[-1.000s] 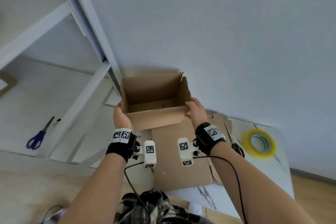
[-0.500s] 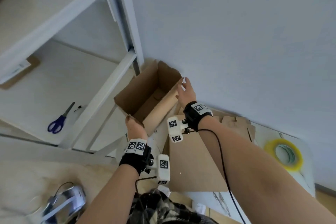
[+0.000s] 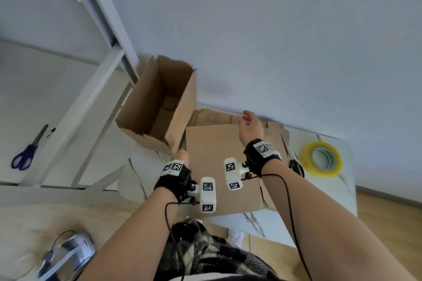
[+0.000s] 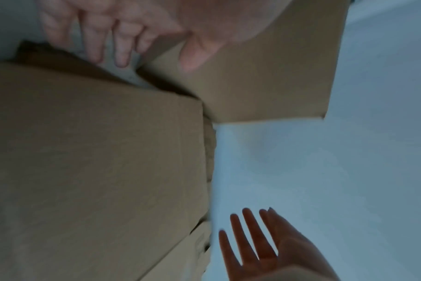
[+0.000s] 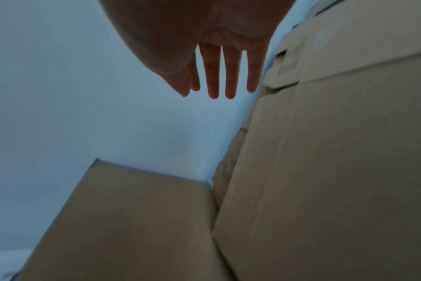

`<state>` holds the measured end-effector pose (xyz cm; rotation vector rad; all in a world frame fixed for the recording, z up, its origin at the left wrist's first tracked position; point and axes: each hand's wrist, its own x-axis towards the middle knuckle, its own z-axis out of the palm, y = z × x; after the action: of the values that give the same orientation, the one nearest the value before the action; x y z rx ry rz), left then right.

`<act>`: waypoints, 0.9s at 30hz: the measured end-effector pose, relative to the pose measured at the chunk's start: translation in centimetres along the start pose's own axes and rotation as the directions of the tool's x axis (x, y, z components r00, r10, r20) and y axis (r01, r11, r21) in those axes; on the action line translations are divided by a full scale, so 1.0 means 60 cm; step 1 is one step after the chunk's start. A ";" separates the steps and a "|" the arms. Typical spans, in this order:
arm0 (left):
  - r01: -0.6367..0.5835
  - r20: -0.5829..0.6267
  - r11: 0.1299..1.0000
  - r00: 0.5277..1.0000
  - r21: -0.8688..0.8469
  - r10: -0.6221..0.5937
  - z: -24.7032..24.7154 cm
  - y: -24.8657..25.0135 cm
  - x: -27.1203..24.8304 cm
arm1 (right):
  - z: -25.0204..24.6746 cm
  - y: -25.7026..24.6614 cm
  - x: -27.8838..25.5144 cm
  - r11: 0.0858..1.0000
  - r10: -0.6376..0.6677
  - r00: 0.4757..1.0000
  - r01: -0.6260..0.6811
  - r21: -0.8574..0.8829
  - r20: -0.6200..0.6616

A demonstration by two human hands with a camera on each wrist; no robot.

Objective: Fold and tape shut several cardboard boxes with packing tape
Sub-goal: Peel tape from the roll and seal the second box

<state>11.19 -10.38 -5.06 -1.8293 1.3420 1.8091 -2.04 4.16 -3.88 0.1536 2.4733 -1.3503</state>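
Standing tilted at the left end of the surface [image 3: 328,143], an open cardboard box [image 3: 159,107] is seen with its mouth turned up toward the head camera, its brown interior and bottom flaps exposed. The near lower corner of the box is grasped by the left hand [image 3: 181,157]; in the left wrist view the thumb [image 4: 195,55] is laid on one cardboard face while the fingers [image 4: 123,43] are curled behind the edge. The right hand [image 3: 250,126] is held released above the stack of flattened cardboard [image 3: 219,162], apart from the box, with its fingers [image 5: 213,76] straight and slightly spread; nothing is held in it. The same hand is shown from the left wrist view against the pale wall [image 3: 274,29]. The flattened stack is laid on the white marbled surface just to the right of the box, and further sheets are seen jutting out beneath its far edge. A roll of yellow packing tape [image 3: 320,161] is lying flat near the right end of the surface, well apart from the box. A dark pair of scissors [image 3: 294,162] is placed between the roll and the stack. On the white shelf [image 3: 57,89] to the left, blue-handled scissors [image 3: 27,150] are resting. Black wrist straps with printed markers are worn on both forearms.
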 end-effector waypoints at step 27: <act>-0.280 -0.198 0.889 0.909 0.362 0.367 0.114 0.029 -0.050 | -0.158 0.217 -0.067 0.907 0.391 0.917 -0.369 -0.203 0.083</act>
<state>5.95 -5.17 -3.08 -1.7843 2.0212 1.3910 2.76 19.40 -8.21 0.4703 2.2949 -0.9353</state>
